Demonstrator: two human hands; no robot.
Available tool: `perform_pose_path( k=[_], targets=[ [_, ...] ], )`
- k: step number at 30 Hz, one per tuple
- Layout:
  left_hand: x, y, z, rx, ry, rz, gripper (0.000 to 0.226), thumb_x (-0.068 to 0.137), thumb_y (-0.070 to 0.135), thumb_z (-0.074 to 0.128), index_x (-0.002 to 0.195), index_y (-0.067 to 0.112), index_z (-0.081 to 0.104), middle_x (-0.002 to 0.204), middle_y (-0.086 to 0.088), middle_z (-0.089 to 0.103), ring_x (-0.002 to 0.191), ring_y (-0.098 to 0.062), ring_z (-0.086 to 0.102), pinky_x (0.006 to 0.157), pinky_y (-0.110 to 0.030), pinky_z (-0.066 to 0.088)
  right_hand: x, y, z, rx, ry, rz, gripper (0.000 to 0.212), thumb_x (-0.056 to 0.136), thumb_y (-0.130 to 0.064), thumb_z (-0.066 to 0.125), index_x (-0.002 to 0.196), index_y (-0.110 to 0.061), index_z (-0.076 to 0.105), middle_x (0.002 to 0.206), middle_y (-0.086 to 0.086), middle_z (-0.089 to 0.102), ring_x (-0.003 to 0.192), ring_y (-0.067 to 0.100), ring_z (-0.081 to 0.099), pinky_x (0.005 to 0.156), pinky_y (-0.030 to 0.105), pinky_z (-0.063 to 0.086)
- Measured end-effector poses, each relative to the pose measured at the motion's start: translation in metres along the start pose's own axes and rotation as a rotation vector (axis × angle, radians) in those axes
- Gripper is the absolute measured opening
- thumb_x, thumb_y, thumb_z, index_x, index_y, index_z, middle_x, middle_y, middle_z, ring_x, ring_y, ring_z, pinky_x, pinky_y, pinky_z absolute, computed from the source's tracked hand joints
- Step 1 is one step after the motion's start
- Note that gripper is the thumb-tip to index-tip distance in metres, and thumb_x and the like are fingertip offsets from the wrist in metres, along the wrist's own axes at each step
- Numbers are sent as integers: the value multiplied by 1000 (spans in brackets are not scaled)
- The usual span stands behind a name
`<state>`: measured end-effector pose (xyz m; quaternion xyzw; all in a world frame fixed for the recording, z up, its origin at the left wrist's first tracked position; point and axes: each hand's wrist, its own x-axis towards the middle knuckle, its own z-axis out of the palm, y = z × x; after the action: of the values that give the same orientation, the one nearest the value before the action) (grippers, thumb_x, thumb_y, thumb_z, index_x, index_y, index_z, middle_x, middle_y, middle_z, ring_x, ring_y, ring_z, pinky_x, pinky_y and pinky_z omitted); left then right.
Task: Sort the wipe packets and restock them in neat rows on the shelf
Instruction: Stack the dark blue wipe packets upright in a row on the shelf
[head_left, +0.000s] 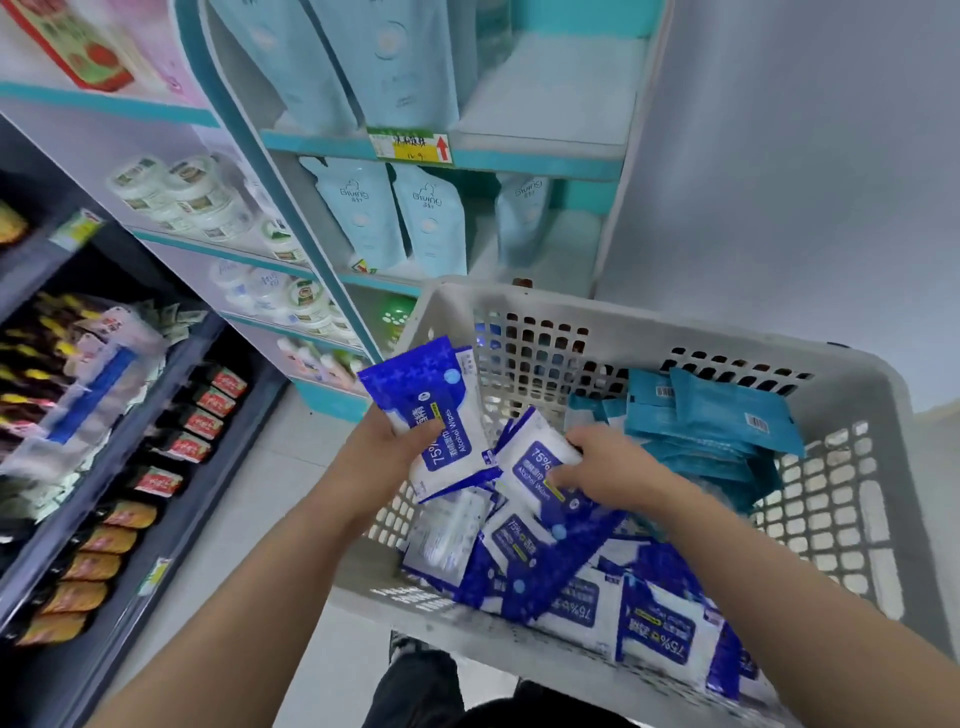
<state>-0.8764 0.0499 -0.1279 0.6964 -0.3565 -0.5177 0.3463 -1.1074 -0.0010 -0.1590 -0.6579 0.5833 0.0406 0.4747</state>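
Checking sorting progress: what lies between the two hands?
Head view: the stack of alcohol wipe packets in the left hand, and the packet the right hand grips.

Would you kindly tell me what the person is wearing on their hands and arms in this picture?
Nothing: the left hand and right hand are bare, with no gloves, rings or watch visible. The left forearm and right forearm are uncovered, with no sleeve in view.
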Motion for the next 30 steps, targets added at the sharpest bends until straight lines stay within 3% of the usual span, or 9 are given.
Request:
perform_pose_path(
  k=[5,9,11,13,15,18,20,25,30],
  targets=[
    [-19,30,-51,-262,88,87,27,95,12,56,122,9,56,107,-5,73,95,-25,71,84,-44,56,-23,-67,-41,179,175,-147,7,88,-23,65,92,-17,63,82,0,72,71,18,70,61,29,53],
    [-42,48,-110,-441,161,155,21,95,3,52,111,12,63,99,-5,75,83,-19,73,76,-37,60,-37,-143,-39,289,273,-325,4,86,-19,65,86,-15,66,77,-2,71,69,16,68,63,30,50],
    [-55,48,-146,-526,192,162,21,95,0,50,108,10,64,99,-8,75,84,-21,73,82,-41,58,-42,-187,-25,363,277,-398,3,86,-20,66,87,-17,67,78,-2,73,69,14,70,65,30,52],
    [-72,41,-187,-595,225,174,24,94,-4,46,109,5,63,102,-12,74,89,-26,72,89,-47,54,-42,-234,-1,408,270,-464,5,85,-21,68,89,-19,69,82,0,74,76,20,72,76,38,57],
    [-90,31,-232,-640,260,178,27,93,-7,42,113,0,60,102,-16,73,88,-29,72,86,-48,56,-41,-284,29,469,242,-519,3,85,-16,68,87,-18,70,83,4,75,81,27,72,84,48,56],
    [-121,11,-304,-709,321,195,27,94,-9,40,112,-3,58,97,-18,73,79,-27,73,68,-39,61,-41,-360,82,505,156,-589,8,86,-12,67,91,-16,71,85,5,76,83,27,72,86,52,54],
    [-140,-5,-351,-725,406,201,24,96,-7,41,109,1,59,94,-15,75,78,-25,74,67,-38,61,-38,-408,119,507,89,-625,8,87,-14,66,93,-17,70,87,3,76,84,27,72,86,54,54],
    [-177,-43,-456,-709,673,188,15,96,5,51,108,3,60,93,-11,75,77,-24,73,72,-38,60,-32,-512,202,498,-55,-685,4,88,-14,66,90,-16,69,82,0,76,80,22,72,86,51,55],
    [-189,-70,-540,-702,858,129,16,96,19,56,96,5,63,82,-9,76,63,-18,71,55,-29,55,-12,-601,267,435,-169,-747,5,89,-12,65,91,-16,68,86,3,75,80,22,72,84,47,57]
  ],
)
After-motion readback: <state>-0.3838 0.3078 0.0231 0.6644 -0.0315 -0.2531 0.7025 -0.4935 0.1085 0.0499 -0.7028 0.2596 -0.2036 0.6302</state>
